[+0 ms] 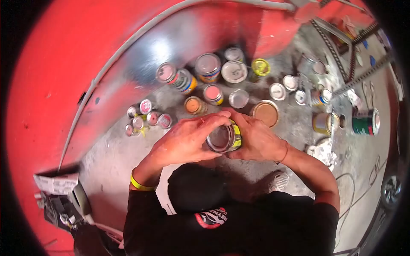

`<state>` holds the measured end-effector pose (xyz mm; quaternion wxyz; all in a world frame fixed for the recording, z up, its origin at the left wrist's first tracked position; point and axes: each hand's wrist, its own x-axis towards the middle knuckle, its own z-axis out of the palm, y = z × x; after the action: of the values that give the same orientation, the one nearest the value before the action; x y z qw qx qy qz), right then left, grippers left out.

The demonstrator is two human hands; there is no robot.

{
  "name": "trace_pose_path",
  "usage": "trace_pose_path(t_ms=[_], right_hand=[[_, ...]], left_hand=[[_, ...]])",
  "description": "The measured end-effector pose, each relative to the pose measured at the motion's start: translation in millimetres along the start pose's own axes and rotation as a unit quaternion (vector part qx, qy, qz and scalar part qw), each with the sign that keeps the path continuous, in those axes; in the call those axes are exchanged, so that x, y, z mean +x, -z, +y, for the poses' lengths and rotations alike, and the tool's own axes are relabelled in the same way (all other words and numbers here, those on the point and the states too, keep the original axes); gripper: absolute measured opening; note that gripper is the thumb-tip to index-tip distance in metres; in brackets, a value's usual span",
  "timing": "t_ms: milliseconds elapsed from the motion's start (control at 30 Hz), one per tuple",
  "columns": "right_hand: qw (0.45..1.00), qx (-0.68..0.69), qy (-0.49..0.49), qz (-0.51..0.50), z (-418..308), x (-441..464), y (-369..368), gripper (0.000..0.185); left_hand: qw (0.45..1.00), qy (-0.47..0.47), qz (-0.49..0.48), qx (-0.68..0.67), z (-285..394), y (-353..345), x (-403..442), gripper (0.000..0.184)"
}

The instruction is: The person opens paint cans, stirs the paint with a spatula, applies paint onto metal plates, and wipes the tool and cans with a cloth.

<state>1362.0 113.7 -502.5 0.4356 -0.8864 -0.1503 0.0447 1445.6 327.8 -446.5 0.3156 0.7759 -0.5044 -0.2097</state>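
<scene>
A paint can (218, 139) with a dull metal lid and a yellow-and-dark label is held up in front of my chest. My left hand (183, 138) wraps its left side, with the thumb along the upper rim. On the opposite side my right hand (260, 138) grips the labelled wall, its fingers closed round it. The underside of the can is hidden. Just beyond my hands stand a can with an orange lid (193, 104), a can with a pink lid (213, 93), a grey-lidded can (238, 98) and a wide brown-topped can (265, 112).
Several small cans (145, 106) cluster at the left on the concrete floor. Larger cans (208, 66) stand by the red wall (64, 77). To the right are a green can (366, 122), crumpled paper (323, 151), a metal rack (348, 64) and a cable (352, 187).
</scene>
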Motion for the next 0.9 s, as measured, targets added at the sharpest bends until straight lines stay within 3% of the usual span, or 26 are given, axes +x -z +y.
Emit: trace_pose_path(t_ms=[33, 67, 100, 167, 233, 267, 300, 367, 433, 500, 533, 567, 633, 667, 767, 800, 833, 900], right_hand=[[0.996, 0.052, -0.050, -0.048, 2, -2, 2, 0.095], [0.999, 0.039, -0.014, 0.032, 9, -10, -1, 0.089], [0.998, 0.036, -0.019, 0.044, 11, -18, -1, 0.089], [0.990, 0.021, -0.089, 0.109, 13, -32, 1, 0.089], [0.982, 0.022, -0.092, 0.163, 19, -38, 3, 0.088], [0.977, 0.022, -0.024, 0.209, 23, -39, 5, 0.089], [0.966, 0.019, 0.044, 0.255, 26, -40, 7, 0.089], [0.947, 0.051, 0.072, 0.309, 32, -39, 6, 0.093], [0.922, 0.084, 0.103, 0.363, 31, -37, 13, 0.096], [0.887, 0.031, 0.165, 0.430, 29, -35, 29, 0.096], [0.882, 0.053, 0.170, 0.437, 30, -34, 33, 0.098], [0.874, 0.051, 0.175, 0.451, 30, -34, 37, 0.098], [0.837, 0.109, 0.213, 0.492, 26, -34, 47, 0.086], [0.823, 0.119, 0.238, 0.502, 26, -35, 52, 0.087], [0.805, 0.079, 0.282, 0.515, 25, -42, 64, 0.091], [0.803, 0.072, 0.292, 0.515, 23, -46, 67, 0.092], [0.800, 0.074, 0.291, 0.520, 23, -50, 68, 0.092], [0.817, 0.053, 0.306, 0.485, 24, -55, 70, 0.088]], left_hand=[[1.000, -0.014, -0.006, 0.000, 1, -6, 5, 0.064], [0.999, -0.010, 0.027, -0.032, -2, -13, 9, 0.064], [0.996, -0.007, 0.059, -0.063, -3, -18, 13, 0.063], [0.995, -0.040, 0.076, -0.041, -1, -29, 26, 0.067], [0.972, -0.141, 0.163, -0.098, -13, -44, 42, 0.077], [0.960, -0.141, 0.149, -0.189, -21, -47, 47, 0.087], [0.961, -0.152, 0.137, -0.184, -20, -48, 52, 0.087], [0.889, -0.174, 0.212, -0.367, -10, -49, 57, 0.090], [0.875, -0.164, 0.213, -0.403, 27, -32, 66, 0.086], [0.777, 0.044, 0.311, -0.545, 57, -11, 76, 0.083], [0.874, 0.020, 0.322, -0.364, 69, -6, 81, 0.100], [0.881, 0.010, 0.313, -0.355, 70, -3, 83, 0.100], [0.873, -0.092, 0.262, -0.401, 57, 4, 83, 0.127], [0.870, -0.089, 0.264, -0.406, 51, 5, 83, 0.130], [0.840, -0.073, 0.252, -0.475, 55, 3, 86, 0.131], [0.811, -0.101, 0.204, -0.539, 47, 2, 86, 0.116], [0.815, -0.099, 0.200, -0.535, 41, -2, 86, 0.116], [0.703, 0.010, 0.220, -0.676, 32, -9, 86, 0.117]])
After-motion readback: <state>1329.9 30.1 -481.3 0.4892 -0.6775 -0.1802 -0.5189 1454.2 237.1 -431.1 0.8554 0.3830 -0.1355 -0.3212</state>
